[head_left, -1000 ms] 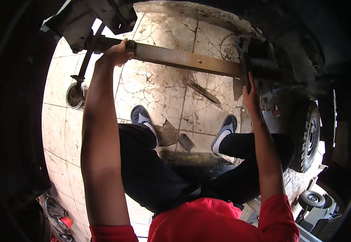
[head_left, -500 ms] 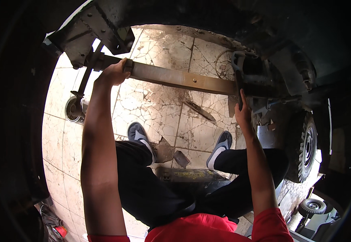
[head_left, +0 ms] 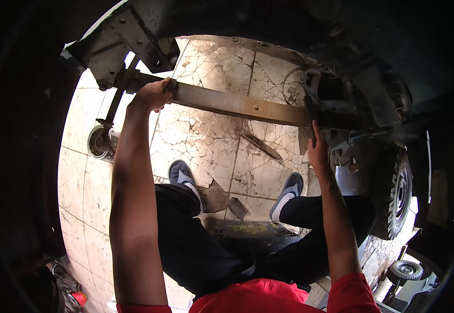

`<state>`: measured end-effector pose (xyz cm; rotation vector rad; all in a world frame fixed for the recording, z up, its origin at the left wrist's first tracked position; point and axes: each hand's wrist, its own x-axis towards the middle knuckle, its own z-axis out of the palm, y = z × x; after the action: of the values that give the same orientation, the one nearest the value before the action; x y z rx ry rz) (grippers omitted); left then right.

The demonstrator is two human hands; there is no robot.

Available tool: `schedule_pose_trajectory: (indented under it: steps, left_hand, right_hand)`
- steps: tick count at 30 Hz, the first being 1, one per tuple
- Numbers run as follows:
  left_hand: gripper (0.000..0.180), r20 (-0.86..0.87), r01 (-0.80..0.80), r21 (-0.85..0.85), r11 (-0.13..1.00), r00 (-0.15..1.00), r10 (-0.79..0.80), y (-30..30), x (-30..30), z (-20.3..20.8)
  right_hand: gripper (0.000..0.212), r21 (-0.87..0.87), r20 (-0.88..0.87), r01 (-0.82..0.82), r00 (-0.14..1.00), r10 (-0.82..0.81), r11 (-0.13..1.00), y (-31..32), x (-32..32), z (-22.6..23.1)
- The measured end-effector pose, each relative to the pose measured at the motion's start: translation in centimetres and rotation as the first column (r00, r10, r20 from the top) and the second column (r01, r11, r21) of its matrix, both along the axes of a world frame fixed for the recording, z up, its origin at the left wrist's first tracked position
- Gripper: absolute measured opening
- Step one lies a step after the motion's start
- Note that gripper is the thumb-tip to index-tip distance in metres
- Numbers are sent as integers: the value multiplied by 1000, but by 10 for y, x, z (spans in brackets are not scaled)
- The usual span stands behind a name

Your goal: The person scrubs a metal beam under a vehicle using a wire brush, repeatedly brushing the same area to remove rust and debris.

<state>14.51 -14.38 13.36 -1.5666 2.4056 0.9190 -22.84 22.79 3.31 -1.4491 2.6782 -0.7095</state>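
Below the metal bar point(head_left: 232, 103), cracked tile floor point(head_left: 206, 143). The bar spans between the person's hands. Near its left end, left hand point(head_left: 153, 95) has fingers curled around it; toward its right end, right hand point(head_left: 318, 148) grasps a narrow dark strip point(head_left: 310, 116) crossing the bar. Smallest: dark collar point(head_left: 172, 87) on the bar, beside the left fingers. Judgement: best to keep the left hold firm, strip square to the bar, fingertips clear of pinch points.
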Motion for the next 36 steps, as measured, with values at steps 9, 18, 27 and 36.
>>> schedule_pose_trajectory:
  steps: [9,18,27,36]
  left_hand:
    - [56,39,34,-32,999,999,-33,4,-5,3]
    - [61,28,45,-11,999,999,-45,4,-2,7]
    - [69,3,6,27,1000,1000,-6,8,-4,-1]
    - [39,-60,98,-483,870,988,-145,-7,2,-48]
  right_hand:
    - [70,-134,4,-17,1000,17,991,-5,2,2]
    - [67,-96,155,99,984,-84,990,-5,20,-2]
    - [66,-171,-3,7,1000,-7,985,-7,20,-11]
    - [65,-127,89,74,994,-63,989,-10,11,-5]
